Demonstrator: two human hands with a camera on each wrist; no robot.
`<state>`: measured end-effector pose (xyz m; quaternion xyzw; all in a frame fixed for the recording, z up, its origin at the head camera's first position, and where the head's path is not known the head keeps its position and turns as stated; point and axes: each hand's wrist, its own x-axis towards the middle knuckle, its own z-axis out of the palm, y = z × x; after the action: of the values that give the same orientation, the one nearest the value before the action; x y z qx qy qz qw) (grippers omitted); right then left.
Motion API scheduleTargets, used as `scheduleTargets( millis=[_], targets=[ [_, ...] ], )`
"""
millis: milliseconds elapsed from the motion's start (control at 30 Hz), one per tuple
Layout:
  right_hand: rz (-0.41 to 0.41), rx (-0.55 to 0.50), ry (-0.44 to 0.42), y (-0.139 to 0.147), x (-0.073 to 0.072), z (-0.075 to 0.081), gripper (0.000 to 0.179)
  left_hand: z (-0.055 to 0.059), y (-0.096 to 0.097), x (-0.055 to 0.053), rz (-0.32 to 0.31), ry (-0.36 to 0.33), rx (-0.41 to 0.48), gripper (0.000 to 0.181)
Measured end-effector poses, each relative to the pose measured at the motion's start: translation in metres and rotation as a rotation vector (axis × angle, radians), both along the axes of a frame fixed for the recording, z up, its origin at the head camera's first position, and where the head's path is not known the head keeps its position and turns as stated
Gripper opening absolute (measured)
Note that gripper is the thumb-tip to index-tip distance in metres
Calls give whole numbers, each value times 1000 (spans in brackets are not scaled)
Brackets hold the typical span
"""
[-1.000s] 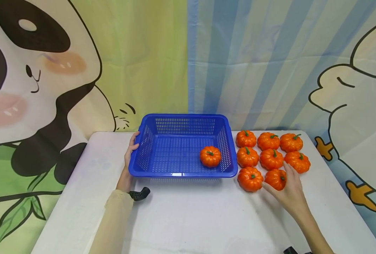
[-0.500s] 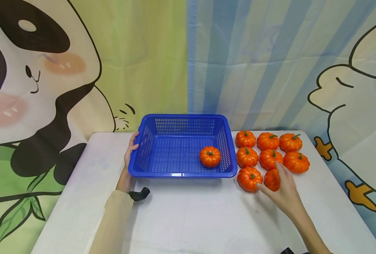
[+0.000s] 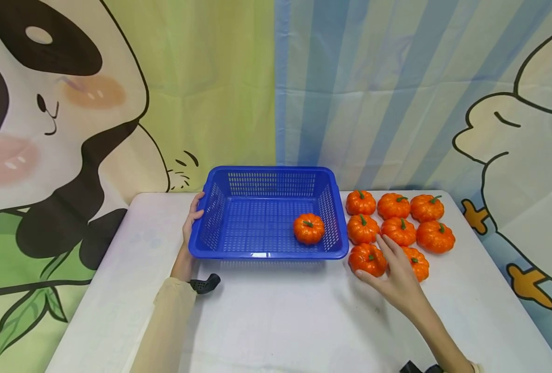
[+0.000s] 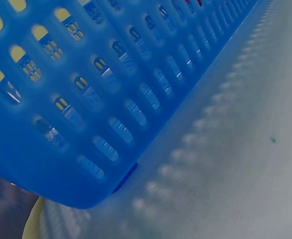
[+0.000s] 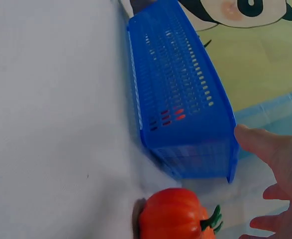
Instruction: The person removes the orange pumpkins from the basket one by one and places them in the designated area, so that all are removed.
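My left hand (image 3: 189, 225) holds the left rim of a blue plastic basket (image 3: 269, 256); part of its grip is hidden behind the rim. One small orange pumpkin (image 3: 309, 229) with a green stem lies inside, toward the basket's right end. To the right, my right hand (image 3: 399, 280) hovers with thumb and fingers spread beside the front left pumpkin (image 3: 365, 259) of a group. In the right wrist view, that hand's fingers (image 5: 257, 139) appear above a pumpkin (image 5: 168, 216), apart from it, with the basket (image 5: 185, 89) beyond.
Several more pumpkins stand in close rows right of the basket, among them a back right one (image 3: 427, 208) and one partly behind my right hand (image 3: 418, 265). The white table (image 3: 276, 321) meets a printed curtain (image 3: 238, 103) at its back edge.
My right hand has moved left, from around the front right pumpkin to the front left one. The front right pumpkin has shifted slightly rightward. My left hand and the basket stay in place.
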<state>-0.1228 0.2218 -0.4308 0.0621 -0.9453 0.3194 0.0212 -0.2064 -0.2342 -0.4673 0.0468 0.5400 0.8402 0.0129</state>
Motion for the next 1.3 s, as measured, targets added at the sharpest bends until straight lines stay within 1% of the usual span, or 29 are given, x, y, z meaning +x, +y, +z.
scheduleTargets(
  millis=[133,233,300,400,500,600,667,733,800,933,1000,1100,1200,1300],
  targets=[
    [85,-35,37,-12,-3,7,88,-1,0,0,8,-6,-24,58],
    [183,-55,73,-28,-9,19,83,-3,-1,-1,2,-3,-18,58],
    [260,-61,67,-41,-15,28,81,-3,-1,-2,-5,-1,-7,57],
    [375,-47,6,-59,-33,40,78,-3,-2,-2,-7,9,18,56],
    [449,0,-94,-75,-60,46,75,-3,-2,-2,-11,17,23,56],
    [500,77,-207,-89,-88,45,70,-4,-3,-1,-14,16,17,56],
    [534,154,-273,-97,-104,42,67,-4,-3,-1,-20,17,20,56],
    [557,232,-328,-106,-116,39,65,-4,-2,-1,-23,18,22,56],
    [571,304,-364,-116,-126,38,64,-3,-2,-1,-24,17,27,56],
    [573,400,-412,-130,-135,39,60,-3,-2,-1,-26,19,16,56],
    [587,439,-412,-135,-136,37,58,-3,-2,-1,-24,21,16,56],
    [625,489,-383,-139,-137,35,55,-3,-2,-1,-22,27,15,56],
    [644,510,-353,-142,-138,33,53,-2,-1,-1,-18,24,18,56],
    [637,508,-359,-143,-138,31,52,-2,-1,-1,-15,19,14,56]
  ],
)
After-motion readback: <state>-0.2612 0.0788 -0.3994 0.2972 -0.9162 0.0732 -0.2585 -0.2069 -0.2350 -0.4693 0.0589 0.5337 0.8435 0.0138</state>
